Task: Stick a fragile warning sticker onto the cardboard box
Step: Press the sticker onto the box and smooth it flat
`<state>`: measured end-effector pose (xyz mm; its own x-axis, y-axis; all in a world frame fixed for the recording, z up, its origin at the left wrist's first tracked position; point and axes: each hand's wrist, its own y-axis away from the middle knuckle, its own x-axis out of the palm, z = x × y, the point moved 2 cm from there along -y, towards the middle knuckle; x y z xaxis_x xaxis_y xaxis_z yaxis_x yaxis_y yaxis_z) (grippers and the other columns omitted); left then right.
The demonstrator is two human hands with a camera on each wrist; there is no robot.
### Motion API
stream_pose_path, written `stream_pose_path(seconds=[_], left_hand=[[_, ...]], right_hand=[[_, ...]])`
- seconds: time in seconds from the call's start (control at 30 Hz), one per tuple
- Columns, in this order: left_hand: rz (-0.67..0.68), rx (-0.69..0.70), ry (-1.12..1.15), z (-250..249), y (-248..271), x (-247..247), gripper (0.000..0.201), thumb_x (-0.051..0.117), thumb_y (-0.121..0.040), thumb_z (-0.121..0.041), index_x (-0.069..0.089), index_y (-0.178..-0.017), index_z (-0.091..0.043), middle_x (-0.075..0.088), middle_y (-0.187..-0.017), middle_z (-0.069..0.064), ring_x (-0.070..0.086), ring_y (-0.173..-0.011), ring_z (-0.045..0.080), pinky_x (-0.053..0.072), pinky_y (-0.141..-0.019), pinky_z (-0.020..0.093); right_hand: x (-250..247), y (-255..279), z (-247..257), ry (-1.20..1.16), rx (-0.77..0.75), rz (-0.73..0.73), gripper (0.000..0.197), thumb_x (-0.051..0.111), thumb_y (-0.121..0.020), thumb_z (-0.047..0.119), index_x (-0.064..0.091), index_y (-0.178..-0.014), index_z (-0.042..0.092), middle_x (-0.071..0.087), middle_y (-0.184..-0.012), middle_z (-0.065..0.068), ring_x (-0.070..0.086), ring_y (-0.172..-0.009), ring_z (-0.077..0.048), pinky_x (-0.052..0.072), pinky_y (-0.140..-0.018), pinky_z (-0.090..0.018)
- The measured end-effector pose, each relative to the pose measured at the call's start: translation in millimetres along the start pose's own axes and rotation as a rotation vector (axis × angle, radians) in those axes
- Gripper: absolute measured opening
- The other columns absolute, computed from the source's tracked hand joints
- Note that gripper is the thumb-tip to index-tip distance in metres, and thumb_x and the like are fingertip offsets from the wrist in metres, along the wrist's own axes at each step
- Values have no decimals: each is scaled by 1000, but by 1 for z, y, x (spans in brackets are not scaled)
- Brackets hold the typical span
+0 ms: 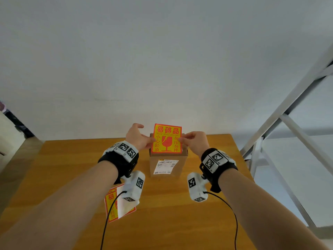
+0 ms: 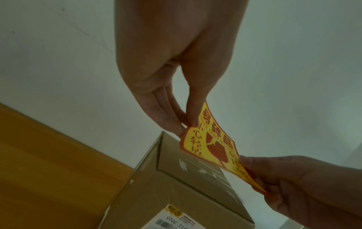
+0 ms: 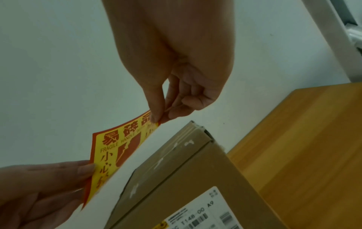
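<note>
- Two hands hold one sticker (image 1: 167, 138) above the box (image 1: 168, 164): the left hand (image 1: 138, 138) pinches its left edge, the right hand (image 1: 195, 141) its right edge.
- Each grip is narrow, thumb and fingertips closed on the sticker's border; the left hand's other fingers are curled loosely above the pinch.
- Between the two grips the sticker is stretched nearly flat, printed face toward the person, its yellow field framed in red with a broken-glass symbol.
- Just under the grips the box top is seen, brown and taped; from the wrist views the sticker appears apart from it, though whether its lower edge touches cannot be told.
- Below the grips, on the box's near face, a white label (image 1: 165, 166) is stuck.
- The box stands on the desk (image 1: 72, 159).
- Near the left forearm, well behind the grips, more stickers (image 1: 115, 204) lie on the desk with a white sheet over them.
</note>
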<state>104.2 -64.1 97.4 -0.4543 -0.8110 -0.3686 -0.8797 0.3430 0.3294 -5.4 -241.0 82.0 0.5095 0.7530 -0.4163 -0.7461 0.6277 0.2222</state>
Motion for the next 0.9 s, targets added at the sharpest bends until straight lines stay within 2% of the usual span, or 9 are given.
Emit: stream_pose_path(seconds=[0.07,0.13,0.2,0.3,0.43,0.53,0.67,0.83,0.9], left_hand=[[-7,-32,14,0,-6,4,69,77,-71,-1,39,-128,-8,69,-85,16,67,-66,25,57,-49,26],[-34,-53,1,1,-10,6,65,79,-69,-3,43,-123,-8,69,-96,22,70,-74,30,59,-59,35],[-57,-66,-19,3,-13,7,59,82,-66,-7,47,-113,-8,68,-101,21,71,-80,31,61,-69,43],[-65,-69,-97,6,-16,8,52,86,-62,-17,51,-100,-11,66,-106,16,70,-90,29,58,-81,44],[-67,-95,-221,9,-17,9,59,86,-59,-29,57,-105,-8,69,-105,13,68,-97,27,54,-90,42],[-88,-98,-263,14,-17,11,60,85,-62,-31,56,-109,-6,68,-107,12,66,-100,26,53,-92,41],[-99,-106,-293,15,-18,13,58,83,-64,-32,56,-109,-6,69,-106,13,65,-101,25,50,-87,34],[-110,-89,-322,14,-20,16,46,81,-67,-32,54,-96,-8,68,-103,13,63,-97,24,44,-75,29],[-123,-77,-343,13,-20,17,48,81,-67,-32,55,-99,-6,63,-99,8,57,-90,20,43,-74,28]], right_hand=[[0,-8,-6,38,23,16,13,76,-76,18,65,-81,13,62,-71,4,59,-71,-12,46,-65,-23],[1,-15,-9,64,38,37,14,77,-75,20,66,-81,12,64,-71,2,61,-73,-15,47,-66,-26],[2,-20,-11,82,50,48,16,77,-74,20,66,-81,12,65,-73,1,61,-75,-16,50,-69,-28],[1,-23,-13,89,68,56,17,78,-74,18,62,-75,14,68,-81,-4,64,-81,-19,55,-75,-32],[2,-24,-15,120,63,68,20,79,-73,18,59,-71,15,71,-89,-9,69,-87,-23,57,-76,-34],[3,-22,-14,119,65,67,22,78,-74,16,57,-72,15,69,-88,-9,68,-84,-22,57,-73,-32],[4,-23,-12,155,58,46,23,80,-71,16,57,-71,15,71,-88,-11,69,-87,-26,58,-81,-42],[3,-22,-9,193,54,31,25,79,-73,17,54,-69,16,70,-87,-9,67,-79,-21,58,-76,-35],[3,-22,-9,203,58,21,26,79,-72,17,54,-70,17,71,-89,-10,69,-83,-22,58,-76,-36]])
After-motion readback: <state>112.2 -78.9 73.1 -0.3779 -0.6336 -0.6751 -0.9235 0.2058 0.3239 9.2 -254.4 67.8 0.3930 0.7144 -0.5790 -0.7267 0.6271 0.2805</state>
